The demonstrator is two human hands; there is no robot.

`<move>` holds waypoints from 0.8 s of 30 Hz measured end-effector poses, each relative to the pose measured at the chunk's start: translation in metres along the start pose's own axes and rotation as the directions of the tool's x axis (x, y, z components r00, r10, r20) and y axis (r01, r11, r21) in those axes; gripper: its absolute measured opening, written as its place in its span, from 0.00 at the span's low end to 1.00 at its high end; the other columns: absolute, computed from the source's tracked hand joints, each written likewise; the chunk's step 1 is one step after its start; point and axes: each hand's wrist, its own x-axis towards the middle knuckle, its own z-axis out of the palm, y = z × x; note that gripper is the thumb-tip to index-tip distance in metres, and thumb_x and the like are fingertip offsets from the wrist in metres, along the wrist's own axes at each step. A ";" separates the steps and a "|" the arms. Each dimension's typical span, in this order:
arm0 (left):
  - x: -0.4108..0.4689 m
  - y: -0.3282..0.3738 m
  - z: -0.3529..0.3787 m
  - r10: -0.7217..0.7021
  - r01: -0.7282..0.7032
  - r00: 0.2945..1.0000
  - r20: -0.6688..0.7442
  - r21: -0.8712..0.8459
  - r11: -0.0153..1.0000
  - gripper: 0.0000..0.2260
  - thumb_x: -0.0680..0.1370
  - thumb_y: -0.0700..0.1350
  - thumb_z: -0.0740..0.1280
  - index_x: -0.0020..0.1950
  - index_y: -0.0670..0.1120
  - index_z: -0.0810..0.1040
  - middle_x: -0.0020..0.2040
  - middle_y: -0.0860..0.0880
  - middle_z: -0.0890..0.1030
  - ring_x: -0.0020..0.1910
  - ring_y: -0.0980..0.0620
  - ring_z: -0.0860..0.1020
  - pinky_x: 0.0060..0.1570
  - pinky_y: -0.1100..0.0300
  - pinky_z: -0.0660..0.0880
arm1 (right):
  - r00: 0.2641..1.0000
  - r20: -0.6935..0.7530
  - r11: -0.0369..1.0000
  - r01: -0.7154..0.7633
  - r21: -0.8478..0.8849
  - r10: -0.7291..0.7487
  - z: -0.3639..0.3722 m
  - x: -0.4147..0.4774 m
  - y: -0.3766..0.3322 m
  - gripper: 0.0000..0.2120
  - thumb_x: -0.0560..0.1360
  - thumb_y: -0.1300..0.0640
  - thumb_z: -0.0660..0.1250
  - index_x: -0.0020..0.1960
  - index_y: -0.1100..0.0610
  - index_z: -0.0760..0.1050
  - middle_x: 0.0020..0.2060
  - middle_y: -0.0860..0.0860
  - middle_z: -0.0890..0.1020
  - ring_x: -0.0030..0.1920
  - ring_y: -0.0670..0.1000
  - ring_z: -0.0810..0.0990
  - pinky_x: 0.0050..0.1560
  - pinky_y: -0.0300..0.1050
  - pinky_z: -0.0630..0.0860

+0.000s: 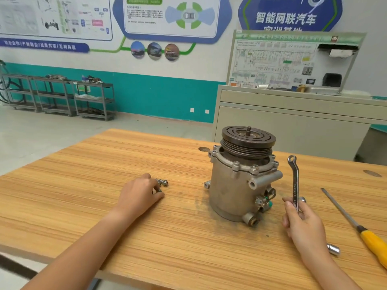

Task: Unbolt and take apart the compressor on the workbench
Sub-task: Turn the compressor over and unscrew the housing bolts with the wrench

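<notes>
Compressor stood upright, centre-right on workbench, pulley on top and not yet removed. Some loose bolts lay on bench left of it, so unbolting judged partly done. Several flange bolts seemed in place. Housing was unopened.

Left hand rested at loose bolts, curled fingers pinching one. Right hand gripped ring spanner upright, just right of compressor. Screwdriver and socket lay near right.
</notes>
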 end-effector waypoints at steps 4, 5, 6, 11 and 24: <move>-0.001 0.000 0.001 0.014 -0.014 1.000 -0.020 0.011 1.000 0.13 0.75 0.55 0.66 0.54 0.49 0.81 0.49 0.51 0.76 0.46 0.49 0.78 0.42 0.58 0.72 | 1.000 -0.013 0.999 -0.019 0.048 0.020 0.001 0.000 -0.002 0.08 0.79 0.58 0.58 0.46 0.49 0.74 0.26 0.51 0.72 0.25 0.48 0.69 0.24 0.40 0.67; -0.001 0.001 0.001 0.019 -0.020 0.999 -0.050 -0.020 1.000 0.13 0.75 0.54 0.67 0.55 0.49 0.81 0.47 0.51 0.75 0.45 0.49 0.78 0.40 0.58 0.71 | 1.000 -0.015 0.997 -0.024 0.068 0.025 0.001 0.000 -0.003 0.09 0.79 0.59 0.58 0.46 0.50 0.74 0.26 0.52 0.73 0.24 0.49 0.70 0.22 0.38 0.68; -0.002 0.002 0.001 0.026 -0.034 0.995 -0.097 -0.075 0.997 0.13 0.75 0.53 0.68 0.55 0.48 0.81 0.46 0.52 0.74 0.43 0.49 0.78 0.39 0.58 0.70 | 0.999 -0.017 0.996 -0.027 0.083 0.028 0.001 0.000 -0.003 0.09 0.79 0.61 0.58 0.45 0.50 0.73 0.27 0.53 0.74 0.24 0.48 0.71 0.22 0.36 0.69; 0.005 0.042 -0.008 0.048 -0.250 0.927 -0.371 -0.519 0.818 0.15 0.74 0.46 0.71 0.59 0.48 0.77 0.50 0.56 0.73 0.45 0.63 0.75 0.43 0.71 0.69 | 0.999 -0.034 0.995 -0.025 0.100 0.029 0.001 -0.002 -0.008 0.12 0.79 0.63 0.56 0.46 0.47 0.69 0.31 0.56 0.77 0.23 0.48 0.74 0.22 0.38 0.70; 0.040 0.140 -0.004 -0.055 -0.091 0.992 -0.113 -0.948 0.304 0.11 0.82 0.48 0.53 0.59 0.55 0.73 0.53 0.63 0.75 0.53 0.73 0.71 0.47 0.82 0.65 | 0.995 -0.012 0.985 -0.093 0.143 0.096 0.003 -0.001 -0.008 0.06 0.79 0.57 0.59 0.47 0.50 0.73 0.20 0.47 0.66 0.20 0.43 0.64 0.19 0.35 0.60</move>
